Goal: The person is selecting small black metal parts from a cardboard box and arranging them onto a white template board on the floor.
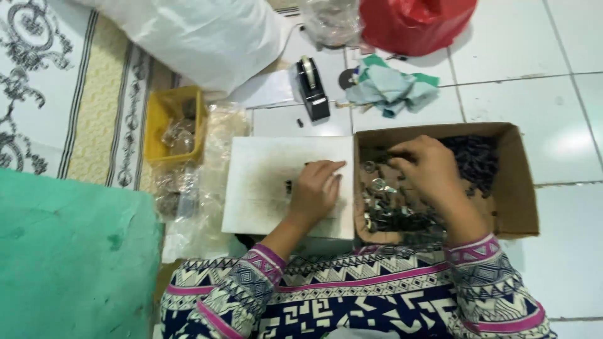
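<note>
While right hand [427, 172] rummages, small dark metal parts [402, 216]

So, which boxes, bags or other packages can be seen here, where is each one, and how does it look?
Cardboard box: right of the white board, brown, open, holding small metal parts; right hand inside.
Yellow tray: left of the board, small, rectangular.
Clear plastic bags: below the tray, crumpled.
Red plastic bag: top centre-right, bulging.
White bag: top left, large.
No labels, signs or screens visible.
</note>
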